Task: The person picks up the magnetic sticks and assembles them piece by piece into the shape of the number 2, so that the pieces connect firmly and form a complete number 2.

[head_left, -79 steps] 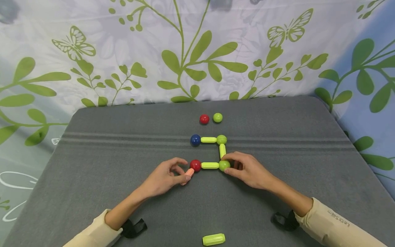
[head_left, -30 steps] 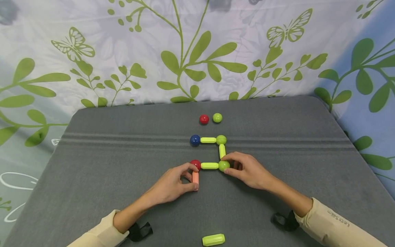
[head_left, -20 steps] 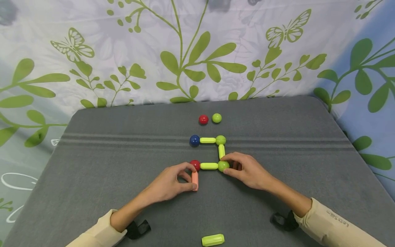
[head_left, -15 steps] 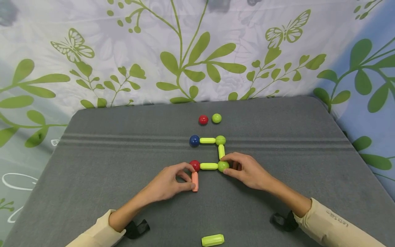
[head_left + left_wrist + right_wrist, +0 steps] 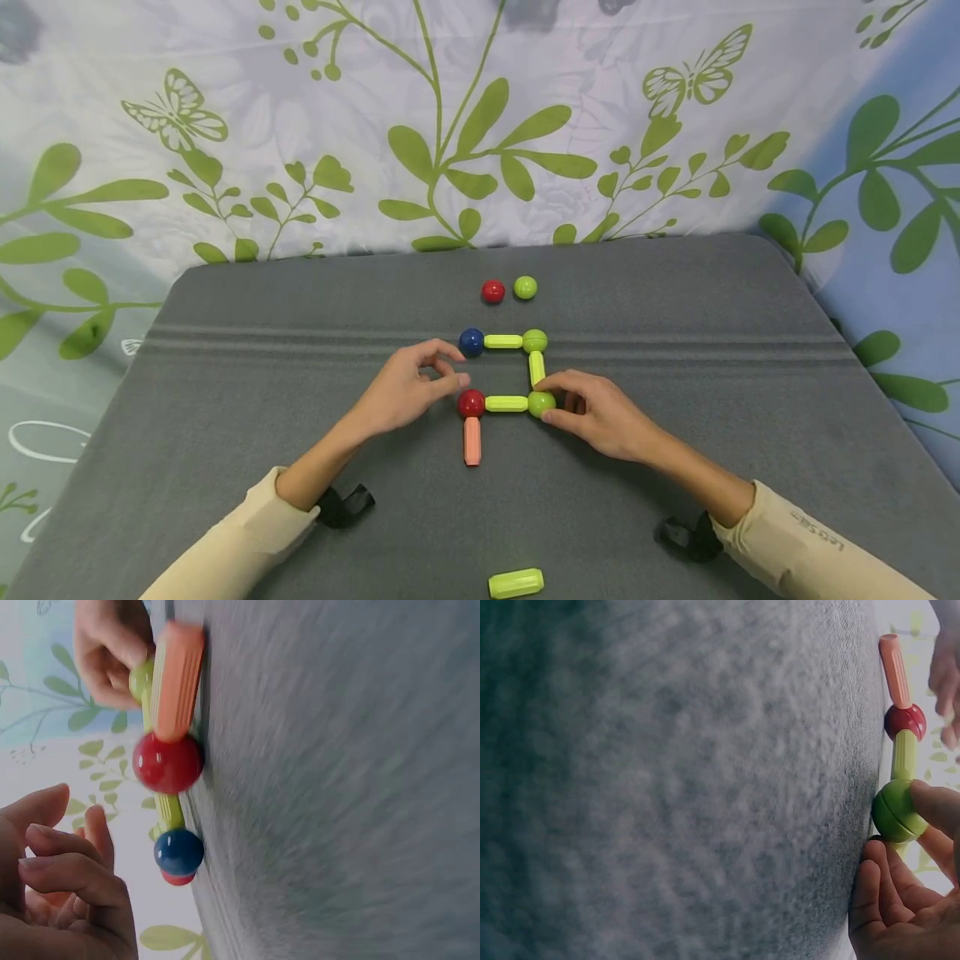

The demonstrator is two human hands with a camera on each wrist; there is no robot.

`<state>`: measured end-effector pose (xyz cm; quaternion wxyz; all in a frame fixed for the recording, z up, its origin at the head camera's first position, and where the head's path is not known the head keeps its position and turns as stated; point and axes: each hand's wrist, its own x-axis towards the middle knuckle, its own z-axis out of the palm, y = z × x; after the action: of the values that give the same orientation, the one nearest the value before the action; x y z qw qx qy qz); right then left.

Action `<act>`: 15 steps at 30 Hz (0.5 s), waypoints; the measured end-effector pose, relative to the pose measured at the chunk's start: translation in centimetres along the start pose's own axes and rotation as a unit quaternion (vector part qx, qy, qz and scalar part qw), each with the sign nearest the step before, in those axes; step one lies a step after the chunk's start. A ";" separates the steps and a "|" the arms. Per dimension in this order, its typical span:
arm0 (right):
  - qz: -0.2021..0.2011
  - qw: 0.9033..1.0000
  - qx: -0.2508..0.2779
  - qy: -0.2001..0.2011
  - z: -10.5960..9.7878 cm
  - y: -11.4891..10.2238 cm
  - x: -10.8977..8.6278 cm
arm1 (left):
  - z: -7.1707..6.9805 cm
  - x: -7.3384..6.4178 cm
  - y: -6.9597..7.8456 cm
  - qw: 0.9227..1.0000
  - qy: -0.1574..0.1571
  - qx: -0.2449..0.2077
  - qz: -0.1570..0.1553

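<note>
My right hand pinches the near green ball between thumb and fingers, at the corner of a chain of balls and rods. From that ball a yellow-green rod runs left to a red ball, and another yellow-green rod runs back to a far green ball. A third rod ends at a blue ball. An orange-pink rod joins the red ball and points toward the person. Holding nothing, my left hand hovers left of the red and blue balls, fingers loosely bent.
A loose red ball and a loose green ball lie behind the chain. One yellow-green rod rests near the front of the grey table. A leaf-patterned cloth hangs behind the table.
My left hand brought the orange-pink rod to the red ball, straightened it toward the person, let it go and moved back toward the blue ball. My right hand kept its hold.
</note>
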<state>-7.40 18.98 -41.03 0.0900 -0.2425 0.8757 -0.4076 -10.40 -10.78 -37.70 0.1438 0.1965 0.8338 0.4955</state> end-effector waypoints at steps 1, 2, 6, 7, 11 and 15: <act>0.000 1.000 0.000 0.000 0.0 0.0 0.0 | -0.1 0.6 0.0 1.000 0.011 -0.004 0.001; 0.001 1.000 -0.001 0.000 0.0 0.0 0.0 | -0.2 1.2 0.1 1.000 0.021 -0.006 -0.001; 0.003 1.000 -0.001 0.001 -0.1 -0.1 0.0 | -0.5 3.9 0.2 0.998 0.060 -0.010 0.000; 0.003 1.000 -0.001 0.001 -0.1 -0.1 0.0 | -0.6 4.6 0.2 0.998 0.068 -0.010 -0.001; 0.004 1.000 0.000 0.000 -0.1 -0.1 0.0 | -0.8 7.0 -0.2 0.995 0.095 0.001 -0.012; 0.006 1.000 0.000 -0.001 0.0 -0.1 0.0 | -0.6 9.1 -0.8 0.994 0.100 0.019 -0.028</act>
<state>-7.41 18.91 -40.91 0.0930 -0.2379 0.8770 -0.4068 -18.80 -7.35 -38.55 0.0696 0.1251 0.8586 0.4923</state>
